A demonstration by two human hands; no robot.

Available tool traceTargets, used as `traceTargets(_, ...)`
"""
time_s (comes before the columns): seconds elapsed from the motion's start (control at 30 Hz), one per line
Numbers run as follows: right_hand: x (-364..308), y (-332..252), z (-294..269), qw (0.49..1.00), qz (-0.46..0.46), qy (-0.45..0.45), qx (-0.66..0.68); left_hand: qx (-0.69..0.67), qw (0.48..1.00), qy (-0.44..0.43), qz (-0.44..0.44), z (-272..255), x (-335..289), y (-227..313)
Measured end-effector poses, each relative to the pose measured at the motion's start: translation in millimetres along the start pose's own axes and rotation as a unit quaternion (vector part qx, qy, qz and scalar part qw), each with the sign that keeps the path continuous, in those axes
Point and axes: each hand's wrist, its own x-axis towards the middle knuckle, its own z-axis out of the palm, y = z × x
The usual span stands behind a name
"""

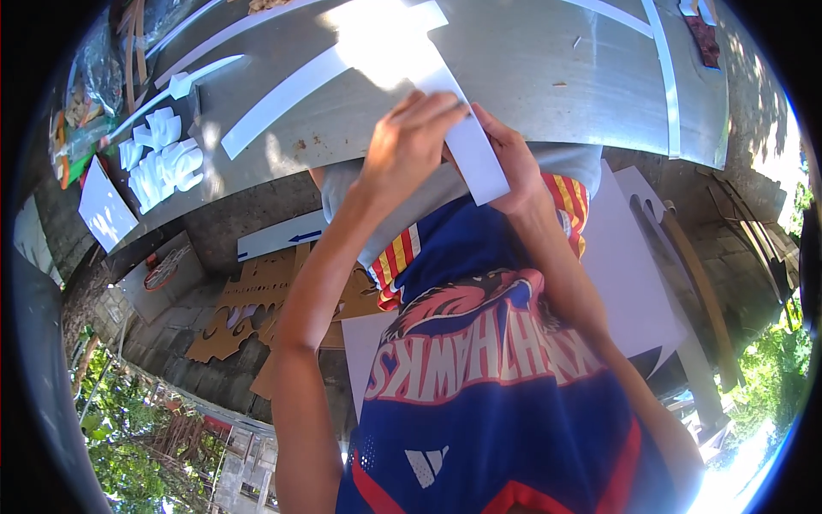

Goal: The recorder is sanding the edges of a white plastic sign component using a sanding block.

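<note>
A flat white strip (476, 158) lies between my two hands, its near end sticking out past the table edge toward my body. My left hand (413, 141) is at its left edge, with curled fingers gripping over the top. From the right, my right hand (514, 167) wraps the strip's side and underside near that end; part of its fingers is hidden below. The strip's far part runs into strong sun glare on the metal table (531, 77). Another white strip (287, 98), slightly curved, lies left of my left hand and reaches into the same glare.
White cut-out shapes (163, 163) and a white square panel (106, 204) sit at the table's left end. A long white strip (664, 77) crosses its right side. Below are brown cut-out sheets (248, 300), a large white sheet (634, 265) and a brown plank (698, 283).
</note>
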Motion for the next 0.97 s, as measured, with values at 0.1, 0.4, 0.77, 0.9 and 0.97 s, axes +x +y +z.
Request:
traceTargets(0.1,-2,-3,6,0.996,-0.01,0.048,-0.069,-0.014,0.999,0.029,-0.015,7,3,-17)
traceTargets(0.4,6,1,-1,1.0,-0.017,-0.009,-0.021,0.017,0.999,0.025,0.016,0,9,-31)
traceTargets(0.77,8,3,-15,0.998,-0.022,-0.058,-0.014,0.064,0.995,0.056,0.054,-7,16,-46)
traceTargets(0.9,8,-4,-8,0.998,-0.004,-0.066,0.016,-0.037,0.992,-0.086,0.087,4,-19,4)
traceTargets(0.97,8,-4,-7,0.992,0.01,-0.125,0.022,-0.063,0.988,-0.125,0.059,5,-29,16)
